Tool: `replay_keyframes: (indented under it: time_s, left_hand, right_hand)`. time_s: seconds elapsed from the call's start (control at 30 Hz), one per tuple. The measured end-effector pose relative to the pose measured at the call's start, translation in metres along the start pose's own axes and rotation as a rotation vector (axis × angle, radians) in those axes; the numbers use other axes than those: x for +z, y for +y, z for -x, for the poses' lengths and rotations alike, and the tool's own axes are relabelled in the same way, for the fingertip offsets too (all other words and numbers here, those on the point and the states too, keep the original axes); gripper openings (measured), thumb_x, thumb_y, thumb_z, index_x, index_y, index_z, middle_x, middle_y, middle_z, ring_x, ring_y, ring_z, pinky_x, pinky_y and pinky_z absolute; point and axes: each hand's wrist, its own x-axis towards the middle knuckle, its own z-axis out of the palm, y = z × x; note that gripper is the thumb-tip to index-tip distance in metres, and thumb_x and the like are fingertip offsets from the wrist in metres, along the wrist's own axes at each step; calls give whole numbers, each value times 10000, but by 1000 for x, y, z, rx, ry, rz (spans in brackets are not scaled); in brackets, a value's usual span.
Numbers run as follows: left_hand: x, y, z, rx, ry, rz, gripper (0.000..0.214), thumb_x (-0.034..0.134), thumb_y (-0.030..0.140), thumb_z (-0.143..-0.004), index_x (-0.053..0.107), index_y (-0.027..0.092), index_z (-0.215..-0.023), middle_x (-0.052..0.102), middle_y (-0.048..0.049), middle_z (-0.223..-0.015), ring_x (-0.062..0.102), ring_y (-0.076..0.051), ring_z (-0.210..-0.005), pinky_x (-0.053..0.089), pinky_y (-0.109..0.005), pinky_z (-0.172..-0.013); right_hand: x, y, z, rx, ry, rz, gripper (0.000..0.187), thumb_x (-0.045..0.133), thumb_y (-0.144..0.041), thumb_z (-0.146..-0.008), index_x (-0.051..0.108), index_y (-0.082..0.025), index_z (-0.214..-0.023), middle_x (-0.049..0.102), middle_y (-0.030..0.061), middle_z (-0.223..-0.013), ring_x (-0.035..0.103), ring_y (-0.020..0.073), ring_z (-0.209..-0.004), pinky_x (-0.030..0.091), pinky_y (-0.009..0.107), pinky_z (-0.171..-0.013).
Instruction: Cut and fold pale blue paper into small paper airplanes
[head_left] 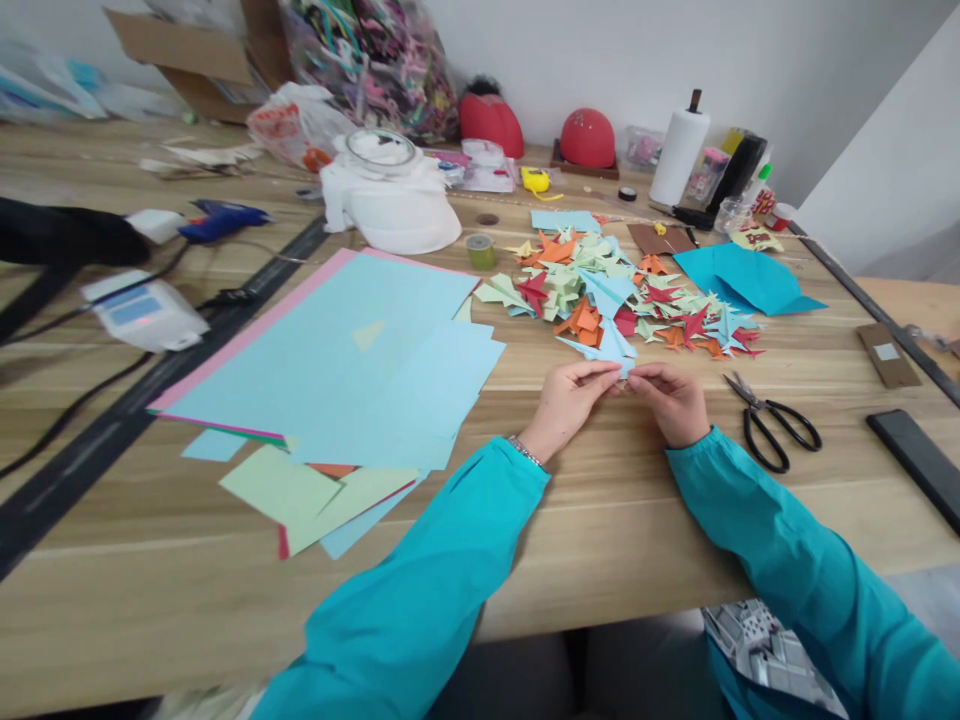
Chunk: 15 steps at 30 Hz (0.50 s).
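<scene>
My left hand (571,402) and my right hand (673,400) meet over the table, thumbs and fingertips pinched together. Between them is a small light blue folded paper (625,368), mostly covered by the fingers, so its shape is unclear. Just beyond the fingertips lies a pile of folded paper cranes (570,285) in pale green, orange, red and light blue. A larger light blue folded paper (606,342) rests at the pile's near edge. Black-handled scissors (772,420) lie partly spread to the right of my right hand.
Large sheets of coloured paper (330,360) and green offcuts (285,485) cover the left. Behind them sit a white cap-shaped object (405,205) and a spool (481,252). A blue glue gun (221,220) trails cables. Teal paper (742,280) and a phone (919,465) are right.
</scene>
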Motion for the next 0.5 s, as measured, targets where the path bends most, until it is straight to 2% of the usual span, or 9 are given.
replay_keyframes:
  time_s: [0.17,0.5]
  left_hand:
    - [0,0,1,31,-3,-22,197,726,269,-690,726,154,-851,728,-50,-784,674,-169,-712,543,-322,-762]
    - [1,-3,1,104,10,-97,176,698,292,-714,727,169,-835,728,-48,-799,669,-172,-730,532,-313,-753]
  right_hand:
    - [1,-1,0,18,-7,13,203,789,-390,-613,711,-229,-709,688,-5,-646,625,150,-597,540,335,-677]
    - [1,-1,0,83,-13,-10,254,789,-436,-600,696,-220,-695,694,-6,-637,634,152,-614,540,339,-701]
